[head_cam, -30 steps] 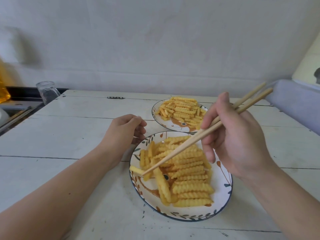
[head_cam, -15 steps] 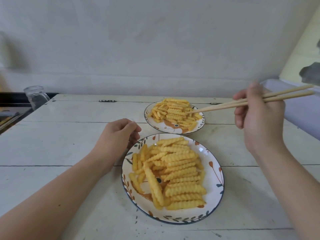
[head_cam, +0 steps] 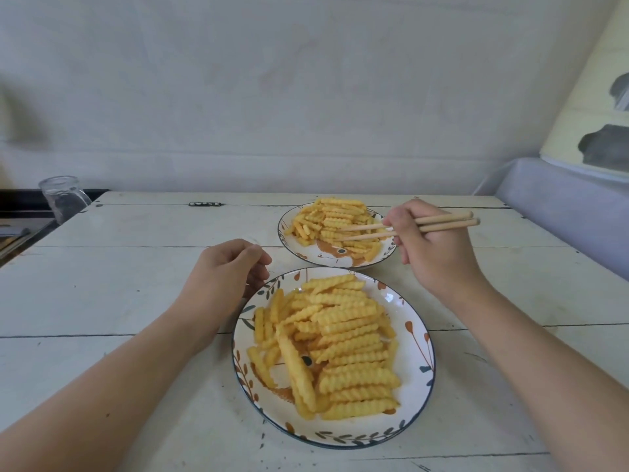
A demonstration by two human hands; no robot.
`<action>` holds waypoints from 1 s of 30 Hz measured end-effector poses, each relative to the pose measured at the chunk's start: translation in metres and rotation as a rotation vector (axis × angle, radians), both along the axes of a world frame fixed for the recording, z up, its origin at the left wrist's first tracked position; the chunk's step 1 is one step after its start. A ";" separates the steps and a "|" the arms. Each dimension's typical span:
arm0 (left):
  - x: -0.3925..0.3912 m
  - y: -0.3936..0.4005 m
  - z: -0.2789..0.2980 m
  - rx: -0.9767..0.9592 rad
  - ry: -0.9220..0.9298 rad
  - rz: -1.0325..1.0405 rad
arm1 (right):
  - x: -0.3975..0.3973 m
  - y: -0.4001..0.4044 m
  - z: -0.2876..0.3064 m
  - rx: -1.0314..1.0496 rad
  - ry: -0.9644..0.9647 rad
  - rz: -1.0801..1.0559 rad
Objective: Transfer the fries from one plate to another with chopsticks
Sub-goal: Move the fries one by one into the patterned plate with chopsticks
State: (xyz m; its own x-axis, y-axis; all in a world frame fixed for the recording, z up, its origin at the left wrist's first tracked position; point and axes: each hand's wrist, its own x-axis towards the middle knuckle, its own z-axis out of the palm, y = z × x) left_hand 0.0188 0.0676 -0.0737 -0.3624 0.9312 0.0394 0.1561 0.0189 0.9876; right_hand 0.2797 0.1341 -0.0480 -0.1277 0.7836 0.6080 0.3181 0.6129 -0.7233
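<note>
1. Crinkle-cut fries (head_cam: 343, 342) heaped on near plate (head_cam: 413, 396); more on far plate (head_cam: 289, 240).
2. My right hand (head_cam: 432, 253) grips wooden chopsticks (head_cam: 446, 222), tips parted over the far heap.
3. My left hand (head_cam: 224, 277) loosely curled, holding nothing, beside near plate.

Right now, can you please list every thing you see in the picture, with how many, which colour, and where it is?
near plate: one, white with leaf pattern and dark rim, front centre of the table
far plate: one, white with the same style of pattern, behind the near plate
fries: two piles, yellow, one on the near plate, one on the far plate
chopsticks: one pair, light wood, tips over the far plate's fries
glass: one, clear, beside the table's far left corner
table: one, white painted boards
wall: one, whitish, behind the table
left hand: loosely curled, holds nothing, on the table beside the near plate
right hand: holds the chopsticks
</note>
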 end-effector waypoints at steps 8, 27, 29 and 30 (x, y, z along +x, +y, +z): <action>0.000 -0.001 0.000 0.003 0.003 -0.004 | -0.009 -0.001 -0.005 0.047 -0.060 0.007; -0.001 0.000 -0.001 -0.003 0.026 0.001 | -0.005 -0.003 0.002 -0.126 0.165 0.008; -0.001 0.000 -0.001 -0.003 0.021 0.002 | -0.006 -0.004 0.003 -0.146 0.186 -0.005; -0.001 0.000 -0.001 -0.003 0.020 0.000 | -0.005 -0.004 0.006 -0.147 0.220 -0.016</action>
